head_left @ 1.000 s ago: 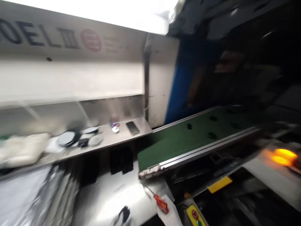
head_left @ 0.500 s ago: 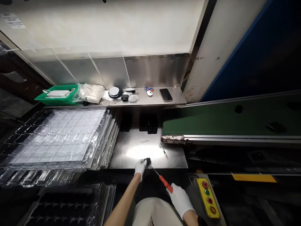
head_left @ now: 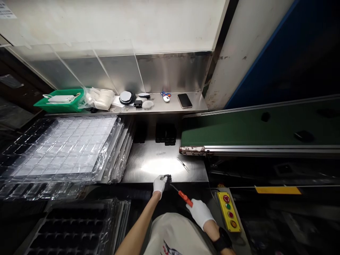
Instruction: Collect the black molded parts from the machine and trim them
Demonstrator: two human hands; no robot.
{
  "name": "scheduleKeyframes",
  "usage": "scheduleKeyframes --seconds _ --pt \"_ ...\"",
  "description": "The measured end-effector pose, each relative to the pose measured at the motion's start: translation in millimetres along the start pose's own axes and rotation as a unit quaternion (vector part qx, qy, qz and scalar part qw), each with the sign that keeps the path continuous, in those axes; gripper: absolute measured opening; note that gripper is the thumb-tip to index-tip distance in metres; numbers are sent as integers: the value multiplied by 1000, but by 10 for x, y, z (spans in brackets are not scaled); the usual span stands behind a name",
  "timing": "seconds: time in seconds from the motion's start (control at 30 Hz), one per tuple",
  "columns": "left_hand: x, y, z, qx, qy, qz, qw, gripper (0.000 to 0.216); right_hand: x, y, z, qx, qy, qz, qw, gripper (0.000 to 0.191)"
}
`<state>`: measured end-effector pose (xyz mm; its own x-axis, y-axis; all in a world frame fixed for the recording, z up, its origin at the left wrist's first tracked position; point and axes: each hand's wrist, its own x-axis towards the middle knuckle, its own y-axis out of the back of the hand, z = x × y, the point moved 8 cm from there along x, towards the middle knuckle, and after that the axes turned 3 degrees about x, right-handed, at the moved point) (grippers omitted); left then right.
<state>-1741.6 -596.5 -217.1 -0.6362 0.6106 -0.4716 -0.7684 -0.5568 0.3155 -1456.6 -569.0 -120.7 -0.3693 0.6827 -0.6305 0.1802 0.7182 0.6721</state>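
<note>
At front edge of steel worktop [head_left: 148, 166] | left hand [head_left: 159, 184] is pinching small black part [head_left: 167, 177] | right hand [head_left: 199, 212] is gripping orange-handled screwdriver [head_left: 183, 196], tip just beside part

Small black part [head_left: 168, 178], pinched in your left hand [head_left: 159, 184] at the steel bench's [head_left: 148, 166] front edge: too small to identify. Screwdriver [head_left: 185, 198] handle end hidden inside your right hand [head_left: 199, 213]; tip too fine to resolve. Conveyor belt [head_left: 239, 131] cut off at right. Black trays [head_left: 69, 230] cut off at bottom.
</note>
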Motion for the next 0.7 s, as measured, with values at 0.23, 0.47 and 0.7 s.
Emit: scheduleKeyframes --seconds 0.23,0.47,0.7 --pt "2 54 -69 13 5 13 1000 23 4 76 -43 9 -13 14 1000 29" --pt "20 200 -43 18 -5 21 1000 19 9 54 -33 6 -11 4 1000 29" --pt "-63 202 -10 53 -31 37 997 13 -48 75 -46 -10 -20 -6 1000 31"
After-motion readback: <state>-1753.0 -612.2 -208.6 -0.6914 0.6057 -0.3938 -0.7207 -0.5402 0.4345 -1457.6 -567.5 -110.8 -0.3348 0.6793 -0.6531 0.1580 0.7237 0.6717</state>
